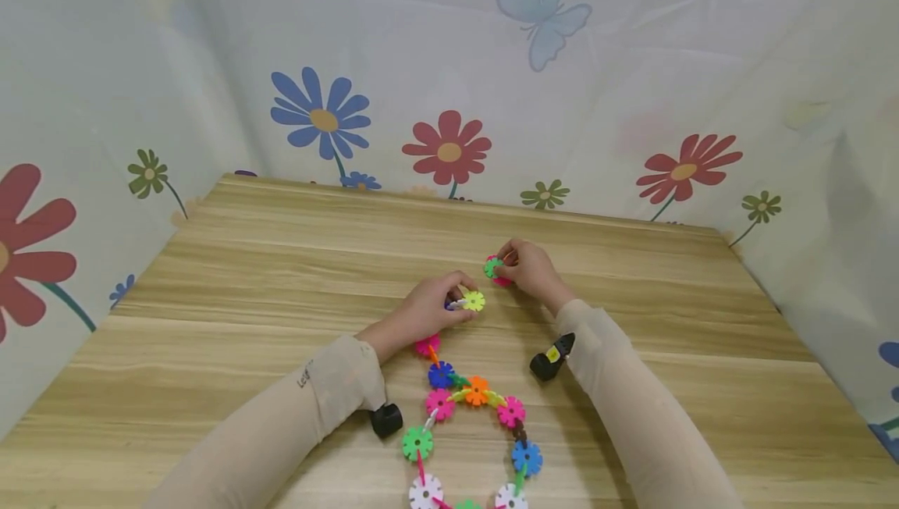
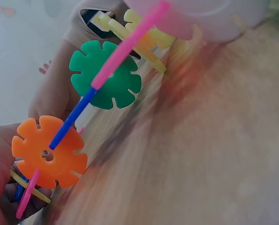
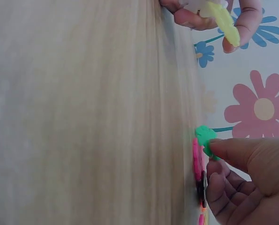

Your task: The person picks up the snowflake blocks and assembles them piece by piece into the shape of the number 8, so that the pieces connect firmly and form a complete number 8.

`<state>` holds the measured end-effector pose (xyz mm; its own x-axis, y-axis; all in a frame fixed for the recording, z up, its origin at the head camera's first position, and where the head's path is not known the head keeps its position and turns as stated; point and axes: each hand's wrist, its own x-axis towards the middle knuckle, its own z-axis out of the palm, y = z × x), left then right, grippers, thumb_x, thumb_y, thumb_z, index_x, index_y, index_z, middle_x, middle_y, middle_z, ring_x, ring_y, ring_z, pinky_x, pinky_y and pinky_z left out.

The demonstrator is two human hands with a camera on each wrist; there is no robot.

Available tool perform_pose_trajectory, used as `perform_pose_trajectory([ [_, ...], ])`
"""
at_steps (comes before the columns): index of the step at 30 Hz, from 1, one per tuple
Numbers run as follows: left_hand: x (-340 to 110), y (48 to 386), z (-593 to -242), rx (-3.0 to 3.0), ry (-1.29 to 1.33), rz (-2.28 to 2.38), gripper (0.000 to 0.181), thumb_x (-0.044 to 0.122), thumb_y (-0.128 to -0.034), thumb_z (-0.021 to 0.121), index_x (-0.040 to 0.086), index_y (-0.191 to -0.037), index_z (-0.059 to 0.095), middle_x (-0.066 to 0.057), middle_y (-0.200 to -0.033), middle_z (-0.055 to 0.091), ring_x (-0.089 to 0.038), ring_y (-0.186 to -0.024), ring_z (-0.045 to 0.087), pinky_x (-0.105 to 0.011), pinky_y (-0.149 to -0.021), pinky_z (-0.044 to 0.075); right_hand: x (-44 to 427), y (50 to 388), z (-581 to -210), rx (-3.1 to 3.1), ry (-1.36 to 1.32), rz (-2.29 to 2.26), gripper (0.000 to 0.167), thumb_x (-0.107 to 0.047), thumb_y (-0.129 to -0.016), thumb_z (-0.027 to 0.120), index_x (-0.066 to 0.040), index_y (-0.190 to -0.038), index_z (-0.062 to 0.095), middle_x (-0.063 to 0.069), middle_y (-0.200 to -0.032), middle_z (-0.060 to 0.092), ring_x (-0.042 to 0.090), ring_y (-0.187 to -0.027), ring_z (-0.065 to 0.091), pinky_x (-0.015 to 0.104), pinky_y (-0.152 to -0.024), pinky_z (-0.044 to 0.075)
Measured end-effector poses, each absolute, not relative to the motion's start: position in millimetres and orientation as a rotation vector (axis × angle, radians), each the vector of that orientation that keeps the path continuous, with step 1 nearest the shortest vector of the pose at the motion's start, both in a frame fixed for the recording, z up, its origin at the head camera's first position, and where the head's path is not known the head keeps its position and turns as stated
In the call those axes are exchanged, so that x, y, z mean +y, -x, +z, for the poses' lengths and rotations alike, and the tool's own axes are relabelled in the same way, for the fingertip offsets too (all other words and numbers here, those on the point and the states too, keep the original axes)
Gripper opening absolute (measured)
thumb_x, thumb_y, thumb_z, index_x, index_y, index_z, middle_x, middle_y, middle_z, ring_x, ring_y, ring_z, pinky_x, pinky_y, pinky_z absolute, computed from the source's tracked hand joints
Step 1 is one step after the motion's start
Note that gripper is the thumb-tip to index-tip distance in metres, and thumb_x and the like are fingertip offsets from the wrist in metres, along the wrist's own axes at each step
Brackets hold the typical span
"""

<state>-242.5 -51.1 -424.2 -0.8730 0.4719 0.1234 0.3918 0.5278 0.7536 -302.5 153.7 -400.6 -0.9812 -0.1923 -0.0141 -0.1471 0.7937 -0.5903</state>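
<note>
Sitting just below and right of the head view's centre, the notched green disc [image 1: 493,268] is pinched in the right hand [image 1: 534,271] between thumb and fingers; lower left of it, the left hand [image 1: 428,306], fingers bent, grips joined pieces [image 1: 456,304] ending in a yellow disc [image 1: 474,301]. A careless twist could pop the slotted joints of the smooth, thin plastic chain [image 1: 440,403] at lower centre, on the wood-grained table [image 1: 281,259].

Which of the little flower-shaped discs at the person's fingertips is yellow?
The yellow disc held by the left hand, beside a white piece; the right hand pinches a green disc instead.
</note>
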Motion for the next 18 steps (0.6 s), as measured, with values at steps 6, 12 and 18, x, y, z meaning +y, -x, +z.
perform_pose_trajectory([
  [6, -51, 242, -424, 2.659, -0.749, 1.275, 0.036, 0.023, -0.0840, 0.075, 0.014, -0.115, 0.060, -0.002, -0.090, 0.065, -0.011, -0.078, 0.056, -0.023, -0.071, 0.047, 156, 296, -395, 2.866, 0.242, -1.074, 0.022, -0.013, -0.090, 0.066, 0.001, -0.107, 0.064, 0.013, -0.093, 0.064, 0.011, -0.067, 0.054, 0.020, -0.056, 0.046],
  [12, -51, 241, -424, 2.654, -0.753, 1.281, 0.037, 0.022, -0.0839, 0.075, 0.013, -0.116, 0.060, -0.002, -0.090, 0.065, -0.012, -0.078, 0.057, -0.023, -0.072, 0.047, 159, 283, -387, 2.867, 0.290, -1.137, 0.019, -0.015, -0.092, 0.064, 0.000, -0.105, 0.064, 0.013, -0.089, 0.064, 0.016, -0.063, 0.053, 0.021, -0.053, 0.045],
  [18, -50, 241, -423, 2.660, -0.753, 1.279, 0.040, 0.022, -0.0837, 0.075, 0.011, -0.120, 0.060, -0.003, -0.091, 0.065, -0.012, -0.078, 0.057, -0.025, -0.073, 0.047, 161, 265, -379, 2.858, 0.395, -1.201, 0.015, -0.013, -0.093, 0.063, -0.001, -0.102, 0.059, 0.013, -0.085, 0.062, 0.028, -0.058, 0.054, 0.023, -0.049, 0.045],
])
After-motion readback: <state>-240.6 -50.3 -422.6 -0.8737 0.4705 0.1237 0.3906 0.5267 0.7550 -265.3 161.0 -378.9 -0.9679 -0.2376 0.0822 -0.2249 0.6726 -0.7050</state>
